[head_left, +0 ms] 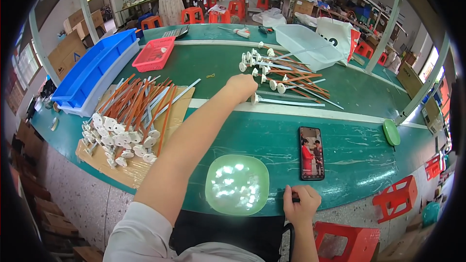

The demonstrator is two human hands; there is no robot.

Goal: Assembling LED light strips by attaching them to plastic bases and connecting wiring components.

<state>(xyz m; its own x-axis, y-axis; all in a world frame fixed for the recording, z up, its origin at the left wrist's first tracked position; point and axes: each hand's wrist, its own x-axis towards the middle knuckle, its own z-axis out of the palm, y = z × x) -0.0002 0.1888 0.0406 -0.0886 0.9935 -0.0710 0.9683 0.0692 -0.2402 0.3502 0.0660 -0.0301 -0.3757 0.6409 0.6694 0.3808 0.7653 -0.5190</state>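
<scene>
My left hand reaches across the green table, its fingers curled closed at the near side of a loose group of thin strips with white round caps. Right beside the fingertips lies a pale strip with its white cap toward the hand. Whether the fingers grip anything is hidden. More capped strips, brown and pale, fan out to the right, such as a brown strip. My right hand is closed at the table's near edge, with a small dark thing partly showing at its fingers. A green dish of shiny, clear-looking pieces stands between my arms.
Left, a large pile of capped strips lies on cardboard, near a blue bin and a pink basket. A phone showing a video lies right. Behind are a clear tub and a glue gun.
</scene>
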